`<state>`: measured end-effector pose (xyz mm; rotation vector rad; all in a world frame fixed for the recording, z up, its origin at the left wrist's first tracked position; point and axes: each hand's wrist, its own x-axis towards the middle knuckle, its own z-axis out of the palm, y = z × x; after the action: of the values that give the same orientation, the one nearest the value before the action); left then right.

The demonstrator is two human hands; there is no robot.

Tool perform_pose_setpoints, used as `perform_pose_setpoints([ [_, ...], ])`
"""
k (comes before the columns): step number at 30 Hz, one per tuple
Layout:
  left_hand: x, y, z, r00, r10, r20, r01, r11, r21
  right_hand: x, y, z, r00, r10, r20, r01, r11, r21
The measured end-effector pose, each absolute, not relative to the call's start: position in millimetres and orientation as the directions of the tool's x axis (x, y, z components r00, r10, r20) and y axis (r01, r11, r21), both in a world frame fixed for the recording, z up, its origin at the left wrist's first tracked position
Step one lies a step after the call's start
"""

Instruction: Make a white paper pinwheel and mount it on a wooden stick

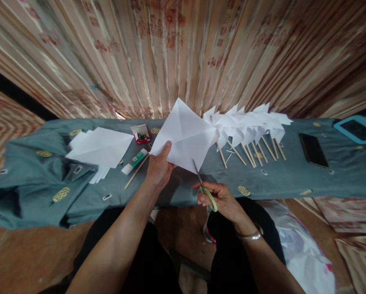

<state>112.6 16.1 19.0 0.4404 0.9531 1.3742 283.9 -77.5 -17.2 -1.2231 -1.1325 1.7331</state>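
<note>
Your left hand [160, 167] pinches a creased white paper square [184, 136] by its lower corner, fingers clamped on it, holding it up over the cloth-covered worktop [293, 179]. Your right hand [221, 198] grips green-handled scissors [205, 188], fingers closed through the loops, blades meeting the sheet's bottom edge. The step in hand looks like cutting along a fold crease (the diagonals show faintly); the next move calls for steadying the sheet taut and keeping the cut short of the centre. A row of finished paper pinwheels [250, 128] on wooden sticks lies to the right, a stack of uncut sheets [100, 149] and a glue stick [135, 161] to the left. How far the blades have bitten is hard to make out; the small red box [140, 134] holds something too small to identify.
</note>
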Motion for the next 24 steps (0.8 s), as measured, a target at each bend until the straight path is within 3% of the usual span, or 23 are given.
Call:
perform_pose_setpoints([
  [24,117.7,11.0,23.3,-0.035,0.935,-0.352,-0.653,0.246,0.716,280.4,-75.9,-14.4,-0.233,0.910,-0.343,-0.108,-0.374,-0.921],
])
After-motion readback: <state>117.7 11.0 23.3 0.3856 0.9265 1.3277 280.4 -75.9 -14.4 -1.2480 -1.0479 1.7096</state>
